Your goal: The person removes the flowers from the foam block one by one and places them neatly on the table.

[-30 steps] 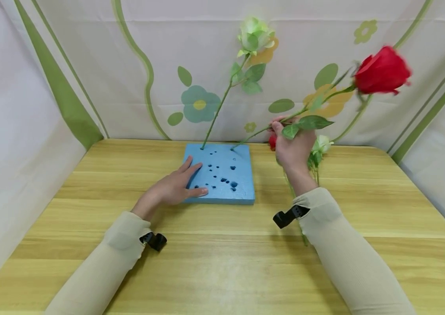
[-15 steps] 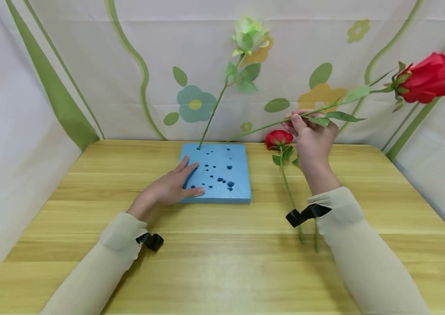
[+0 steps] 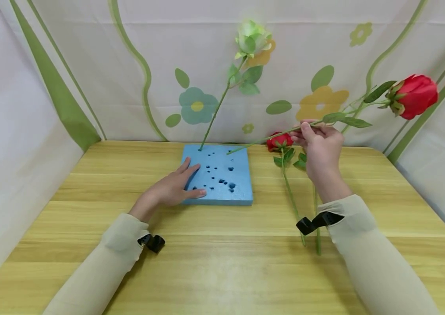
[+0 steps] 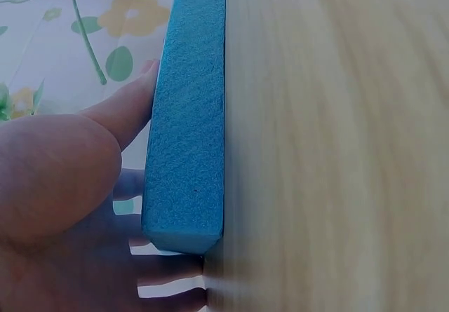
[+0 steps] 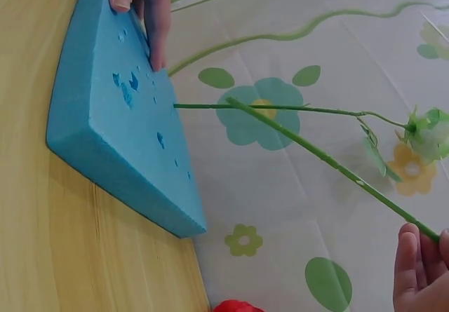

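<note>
A blue foam block [image 3: 222, 157] pierced with several holes lies on the wooden table. My left hand [image 3: 171, 187] rests spread against its left side, thumb and some fingertips on the top face; the left wrist view shows the block's edge beside the thumb [image 4: 126, 109]. With thumb and fingers, my right hand [image 3: 325, 146] pinches the stem of a red rose [image 3: 413, 97], which slants down to the left. In the right wrist view that stem's cut end [image 5: 231, 102] hangs in the air, apart from the block. A pale green rose [image 3: 252, 39] stands tilted in a back-left hole.
Another red rose [image 3: 279, 141] lies on the table right of the block. Beside it lies a second stem [image 3: 317, 227], its bloom hidden behind my right hand. A patterned white curtain [image 3: 147, 26] rises along the table's back edge.
The held red rose's stem end has come out of the back-right hole. My right hand has moved right with it, then dropped slightly. My left hand stays on the block.
</note>
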`<state>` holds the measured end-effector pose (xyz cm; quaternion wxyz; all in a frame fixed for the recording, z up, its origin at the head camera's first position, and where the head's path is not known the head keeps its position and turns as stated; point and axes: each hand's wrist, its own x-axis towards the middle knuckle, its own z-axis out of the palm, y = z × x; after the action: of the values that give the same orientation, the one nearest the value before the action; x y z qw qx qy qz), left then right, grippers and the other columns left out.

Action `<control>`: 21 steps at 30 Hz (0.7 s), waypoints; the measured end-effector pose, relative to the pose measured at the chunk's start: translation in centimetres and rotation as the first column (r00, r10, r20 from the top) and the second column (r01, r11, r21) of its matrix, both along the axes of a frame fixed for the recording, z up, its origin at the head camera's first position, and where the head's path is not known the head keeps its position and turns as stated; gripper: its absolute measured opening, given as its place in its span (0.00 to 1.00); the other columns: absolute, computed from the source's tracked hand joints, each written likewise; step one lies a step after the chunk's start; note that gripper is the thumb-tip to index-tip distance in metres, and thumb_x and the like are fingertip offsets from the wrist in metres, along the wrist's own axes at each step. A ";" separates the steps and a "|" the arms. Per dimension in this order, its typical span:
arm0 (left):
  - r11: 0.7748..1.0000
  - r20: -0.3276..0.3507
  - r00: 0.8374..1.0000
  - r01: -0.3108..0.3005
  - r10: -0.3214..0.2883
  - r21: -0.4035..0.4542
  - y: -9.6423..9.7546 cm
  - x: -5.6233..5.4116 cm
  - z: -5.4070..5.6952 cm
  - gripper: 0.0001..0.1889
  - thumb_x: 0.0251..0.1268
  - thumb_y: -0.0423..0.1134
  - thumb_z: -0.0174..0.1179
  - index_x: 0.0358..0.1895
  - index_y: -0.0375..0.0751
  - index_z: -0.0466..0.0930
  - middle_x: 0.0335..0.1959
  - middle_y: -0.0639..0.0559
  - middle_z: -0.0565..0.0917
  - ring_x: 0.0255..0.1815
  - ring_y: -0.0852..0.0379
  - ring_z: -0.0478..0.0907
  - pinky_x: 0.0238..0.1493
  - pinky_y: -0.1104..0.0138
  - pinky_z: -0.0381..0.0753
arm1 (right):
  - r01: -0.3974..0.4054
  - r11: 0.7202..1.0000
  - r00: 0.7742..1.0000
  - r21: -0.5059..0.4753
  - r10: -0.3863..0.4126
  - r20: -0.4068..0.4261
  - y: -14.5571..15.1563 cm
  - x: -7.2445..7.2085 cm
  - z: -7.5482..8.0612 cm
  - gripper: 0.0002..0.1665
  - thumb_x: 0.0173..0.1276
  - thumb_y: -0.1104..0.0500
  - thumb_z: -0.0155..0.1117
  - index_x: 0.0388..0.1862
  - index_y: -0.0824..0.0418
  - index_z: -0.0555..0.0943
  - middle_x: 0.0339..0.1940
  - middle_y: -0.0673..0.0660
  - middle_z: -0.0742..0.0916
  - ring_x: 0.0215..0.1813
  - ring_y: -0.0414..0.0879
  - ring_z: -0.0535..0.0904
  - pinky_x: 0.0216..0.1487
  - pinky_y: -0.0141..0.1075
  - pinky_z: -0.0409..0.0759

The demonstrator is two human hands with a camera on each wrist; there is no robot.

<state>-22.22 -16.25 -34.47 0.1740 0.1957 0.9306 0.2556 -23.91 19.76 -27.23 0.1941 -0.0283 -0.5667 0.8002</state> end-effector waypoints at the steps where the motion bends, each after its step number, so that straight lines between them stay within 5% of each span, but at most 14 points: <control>1: 1.000 0.001 1.000 0.000 0.000 0.000 0.0 0.0 0.0 0.50 0.78 0.61 0.60 0.89 0.46 0.42 0.90 0.41 0.29 0.89 0.31 0.43 0.85 0.37 0.54 | -0.006 1.000 1.000 -0.008 0.006 0.012 0.2 0.1 -0.1 0.09 0.74 0.62 0.69 0.45 0.69 0.83 0.35 0.57 0.92 0.34 0.47 0.91 0.41 0.31 0.90; 8: 1.000 0.004 1.000 -0.007 0.007 0.000 0.1 0.2 0.1 0.50 0.78 0.61 0.60 0.89 0.46 0.43 0.90 0.42 0.30 0.89 0.31 0.43 0.84 0.37 0.54 | -0.030 1.000 0.998 -0.006 0.030 0.062 1.4 0.5 -0.5 0.16 0.76 0.59 0.66 0.52 0.71 0.79 0.37 0.56 0.91 0.36 0.46 0.90 0.42 0.31 0.90; 21: 1.000 -0.006 1.000 -0.009 0.009 -0.006 0.1 0.3 0.0 0.50 0.77 0.63 0.60 0.89 0.47 0.43 0.90 0.42 0.30 0.89 0.31 0.44 0.84 0.37 0.56 | -0.091 0.996 0.990 -0.012 0.092 0.105 3.0 1.3 -1.0 0.10 0.76 0.61 0.67 0.48 0.68 0.83 0.42 0.56 0.88 0.34 0.46 0.87 0.40 0.32 0.89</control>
<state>-21.94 -16.17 -34.44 0.1709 0.1917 0.9327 0.2533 -22.64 22.76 -28.26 0.1269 -0.0454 -0.5741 0.8076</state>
